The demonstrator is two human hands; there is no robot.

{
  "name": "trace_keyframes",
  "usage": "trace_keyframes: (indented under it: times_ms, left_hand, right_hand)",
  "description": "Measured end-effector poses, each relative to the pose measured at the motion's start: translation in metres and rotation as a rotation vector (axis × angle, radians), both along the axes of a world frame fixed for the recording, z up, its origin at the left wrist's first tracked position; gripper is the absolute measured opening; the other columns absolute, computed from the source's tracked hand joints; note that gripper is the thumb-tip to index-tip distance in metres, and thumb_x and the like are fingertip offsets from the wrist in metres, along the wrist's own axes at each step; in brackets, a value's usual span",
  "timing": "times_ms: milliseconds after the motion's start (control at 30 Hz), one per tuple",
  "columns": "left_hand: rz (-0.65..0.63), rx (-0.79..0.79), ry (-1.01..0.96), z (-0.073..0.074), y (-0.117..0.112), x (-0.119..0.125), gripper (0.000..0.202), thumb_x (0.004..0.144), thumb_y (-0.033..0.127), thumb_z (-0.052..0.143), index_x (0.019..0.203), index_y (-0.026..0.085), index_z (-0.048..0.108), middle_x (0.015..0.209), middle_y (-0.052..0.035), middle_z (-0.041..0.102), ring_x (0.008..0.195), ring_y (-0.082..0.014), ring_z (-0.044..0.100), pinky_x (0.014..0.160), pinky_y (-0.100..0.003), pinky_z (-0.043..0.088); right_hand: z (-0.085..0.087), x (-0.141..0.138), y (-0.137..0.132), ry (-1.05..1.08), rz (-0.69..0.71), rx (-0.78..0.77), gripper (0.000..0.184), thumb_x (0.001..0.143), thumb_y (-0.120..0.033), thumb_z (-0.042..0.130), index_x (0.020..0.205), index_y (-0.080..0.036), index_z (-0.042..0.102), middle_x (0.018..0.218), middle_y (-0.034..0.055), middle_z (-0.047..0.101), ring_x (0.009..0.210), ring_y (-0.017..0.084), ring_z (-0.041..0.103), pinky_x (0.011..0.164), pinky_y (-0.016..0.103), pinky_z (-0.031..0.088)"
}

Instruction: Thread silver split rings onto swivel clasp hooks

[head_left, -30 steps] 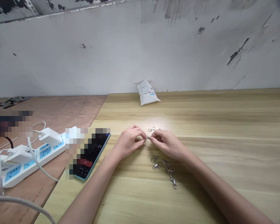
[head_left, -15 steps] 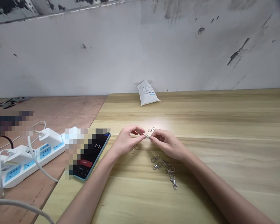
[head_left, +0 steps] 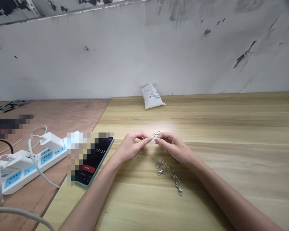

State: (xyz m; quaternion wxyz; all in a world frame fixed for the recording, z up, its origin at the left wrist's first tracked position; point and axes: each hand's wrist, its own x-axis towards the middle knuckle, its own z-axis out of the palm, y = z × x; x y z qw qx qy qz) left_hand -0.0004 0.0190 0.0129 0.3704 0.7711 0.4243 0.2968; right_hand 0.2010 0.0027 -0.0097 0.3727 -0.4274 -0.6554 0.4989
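The table [head_left: 231, 128]'s yellowish wood grain by a scuffed white wall [head_left: 115, 61] – left hand [head_left: 131, 146] and right hand [head_left: 175, 147] both pinching a tiny clip [head_left: 153, 138], kinda silvery.

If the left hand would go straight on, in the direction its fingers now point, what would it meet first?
The small metal piece that the left hand pinches; just past it, probably the right hand, though depth there is unclear.

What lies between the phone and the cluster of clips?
The left forearm, then small rings near the left hand, with bare table onward to the clips, as the head view shows.
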Motion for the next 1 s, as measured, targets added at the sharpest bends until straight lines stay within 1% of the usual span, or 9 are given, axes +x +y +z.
trace_keyframes:
  times_ms: [100, 167, 267, 333, 500, 600, 700, 867, 1000]
  left_hand:
    - [-0.023, 0.214, 0.152, -0.007, 0.002, -0.002, 0.02, 0.092, 0.028, 0.057, 0.079, 0.019, 0.069, 0.086, -0.0038, 0.07, 0.086, -0.0189, 0.061, 0.08, -0.033, 0.047]
    - [-0.062, 0.35, 0.297, -0.014, 0.003, -0.002, 0.02, 0.093, 0.025, 0.055, 0.078, 0.018, 0.066, 0.084, -0.0045, 0.068, 0.087, -0.0199, 0.059, 0.078, -0.033, 0.046]
    - [-0.082, 0.459, 0.452, -0.02, 0.003, -0.001, 0.02, 0.094, 0.021, 0.051, 0.079, 0.017, 0.064, 0.084, -0.0059, 0.066, 0.087, -0.0208, 0.058, 0.075, -0.032, 0.046]
    - [-0.046, 0.439, 0.424, -0.02, 0.002, 0.001, 0.017, 0.093, 0.022, 0.052, 0.081, 0.017, 0.064, 0.086, -0.0055, 0.066, 0.088, -0.0207, 0.058, 0.077, -0.033, 0.046]
    - [0.084, 0.222, 0.112, -0.011, 0.0, 0.003, 0.013, 0.09, 0.029, 0.059, 0.084, 0.019, 0.066, 0.092, -0.0042, 0.069, 0.093, -0.0203, 0.061, 0.079, -0.032, 0.049]
    - [0.122, 0.111, -0.032, -0.006, 0.001, 0.004, 0.015, 0.088, 0.031, 0.061, 0.083, 0.019, 0.068, 0.092, -0.0044, 0.07, 0.092, -0.02, 0.063, 0.075, -0.03, 0.05]
    - [0.142, 0.074, -0.096, -0.003, 0.002, 0.003, 0.014, 0.087, 0.03, 0.063, 0.083, 0.018, 0.068, 0.09, -0.0037, 0.07, 0.088, -0.0181, 0.064, 0.08, -0.031, 0.049]
    - [0.1, 0.2, 0.016, -0.008, 0.003, 0.0, 0.012, 0.09, 0.026, 0.057, 0.085, 0.019, 0.066, 0.092, -0.0035, 0.068, 0.092, -0.0189, 0.06, 0.082, -0.031, 0.047]
    - [0.036, 0.363, 0.193, -0.013, 0.005, -0.002, 0.01, 0.09, 0.019, 0.055, 0.084, 0.019, 0.063, 0.09, -0.0031, 0.067, 0.092, -0.0197, 0.057, 0.084, -0.034, 0.044]
  right_hand:
    - [-0.002, -0.001, 0.0, -0.046, -0.002, 0.022, 0.031, 0.091, -0.044, 0.052, 0.079, -0.017, 0.061, 0.066, -0.0019, 0.049, 0.057, 0.01, 0.04, 0.052, 0.023, 0.033]
    - [-0.004, -0.003, 0.0, -0.124, -0.004, 0.08, 0.029, 0.092, -0.04, 0.05, 0.078, -0.017, 0.061, 0.066, -0.0006, 0.053, 0.061, 0.012, 0.045, 0.056, 0.024, 0.036]
    - [-0.006, -0.005, 0.0, -0.25, -0.04, 0.191, 0.026, 0.093, -0.033, 0.049, 0.076, -0.017, 0.061, 0.072, 0.0024, 0.059, 0.067, 0.015, 0.05, 0.063, 0.027, 0.039]
    - [-0.006, -0.007, 0.0, -0.259, -0.066, 0.21, 0.026, 0.093, -0.033, 0.048, 0.076, -0.018, 0.06, 0.071, 0.0023, 0.059, 0.066, 0.015, 0.049, 0.063, 0.027, 0.039]
    - [0.001, -0.005, -0.001, -0.068, -0.085, 0.111, 0.032, 0.093, -0.043, 0.049, 0.073, -0.018, 0.056, 0.066, -0.0009, 0.051, 0.059, 0.012, 0.043, 0.055, 0.025, 0.036]
    - [0.003, -0.004, 0.0, -0.016, -0.092, 0.057, 0.035, 0.09, -0.048, 0.051, 0.075, -0.018, 0.056, 0.067, -0.001, 0.05, 0.056, 0.01, 0.04, 0.051, 0.023, 0.034]
    - [0.002, -0.003, 0.001, 0.011, -0.069, 0.026, 0.035, 0.089, -0.05, 0.053, 0.077, -0.017, 0.058, 0.067, -0.0012, 0.049, 0.055, 0.01, 0.039, 0.05, 0.023, 0.033]
    - [-0.001, -0.004, 0.001, 0.025, -0.054, 0.012, 0.034, 0.09, -0.048, 0.053, 0.075, -0.017, 0.057, 0.064, -0.0028, 0.046, 0.054, 0.01, 0.037, 0.049, 0.023, 0.031]
    - [-0.004, -0.008, 0.001, -0.027, -0.102, 0.11, 0.03, 0.091, -0.042, 0.051, 0.076, -0.017, 0.059, 0.066, -0.0008, 0.05, 0.06, 0.012, 0.043, 0.056, 0.025, 0.035]
